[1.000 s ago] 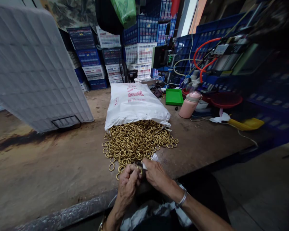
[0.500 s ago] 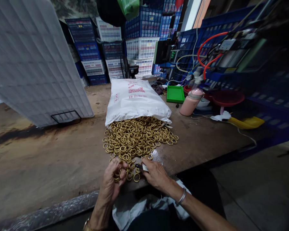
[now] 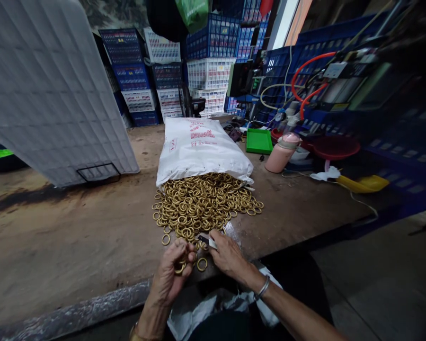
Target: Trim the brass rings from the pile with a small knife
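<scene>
A heap of brass-coloured rings [image 3: 202, 201] spills from the mouth of a white sack [image 3: 202, 154] onto the table. In front of the heap, my left hand [image 3: 173, 270] is closed around several of these rings, partly hidden by the curled fingers. My right hand [image 3: 229, 255] grips a utility knife [image 3: 208, 241] with a pale handle and a dark blade pointing left, toward my left fingers. One loose ring [image 3: 202, 264] lies on the table between the hands, and another ring [image 3: 165, 239] rests just beyond my left fingers.
To the left stands a grey ribbed panel [image 3: 60, 94] in a wire stand. A green tray [image 3: 259, 141], a pink bottle [image 3: 282, 154], a red dish [image 3: 335, 147] and a yellow scoop [image 3: 364, 183] are at the right. Stacked crates [image 3: 213, 73] stand behind. The table's front edge [image 3: 92, 303] is close.
My left hand has shifted slightly right, closer to the blade, with rings still in it. The right hand keeps the knife in nearly the same place. Fewer rings show between the hands.
</scene>
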`<act>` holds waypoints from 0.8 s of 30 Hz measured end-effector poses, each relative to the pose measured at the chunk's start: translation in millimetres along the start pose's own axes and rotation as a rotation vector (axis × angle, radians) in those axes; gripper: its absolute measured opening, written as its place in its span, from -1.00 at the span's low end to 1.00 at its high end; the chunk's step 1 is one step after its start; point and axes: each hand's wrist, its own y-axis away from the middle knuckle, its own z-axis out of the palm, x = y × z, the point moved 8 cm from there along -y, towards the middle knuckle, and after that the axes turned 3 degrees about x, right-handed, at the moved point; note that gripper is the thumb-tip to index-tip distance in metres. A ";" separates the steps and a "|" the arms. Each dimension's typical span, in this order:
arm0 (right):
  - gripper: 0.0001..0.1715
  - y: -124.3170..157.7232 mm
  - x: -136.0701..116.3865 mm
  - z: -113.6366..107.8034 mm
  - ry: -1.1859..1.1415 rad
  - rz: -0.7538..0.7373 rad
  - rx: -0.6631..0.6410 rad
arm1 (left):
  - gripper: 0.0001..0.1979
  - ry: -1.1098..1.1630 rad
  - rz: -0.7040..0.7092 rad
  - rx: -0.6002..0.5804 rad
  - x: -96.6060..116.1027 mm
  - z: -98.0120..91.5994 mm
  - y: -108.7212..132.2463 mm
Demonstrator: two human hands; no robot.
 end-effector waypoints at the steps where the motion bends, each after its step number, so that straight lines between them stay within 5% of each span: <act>1: -0.87 -0.7 0.8 -2.2 -0.045 0.018 0.016 | -0.77 -0.037 0.007 0.001 -1.7 1.7 -0.3; 10: -0.92 3.6 -12.4 -24.5 -0.294 -0.054 0.241 | -0.62 -0.426 0.134 0.129 -13.1 3.8 -6.4; 16: -0.95 5.4 -19.3 -27.9 -0.334 -0.052 0.195 | -0.68 -0.566 0.203 0.070 -13.2 10.6 -7.5; 21: -0.76 3.2 -23.6 -30.9 -0.373 -0.005 0.111 | -0.81 -0.747 0.554 0.125 13.8 17.8 1.2; 24: -0.68 1.5 -23.5 -28.0 -0.362 0.010 0.086 | -0.85 -0.793 0.623 0.096 18.6 26.5 5.7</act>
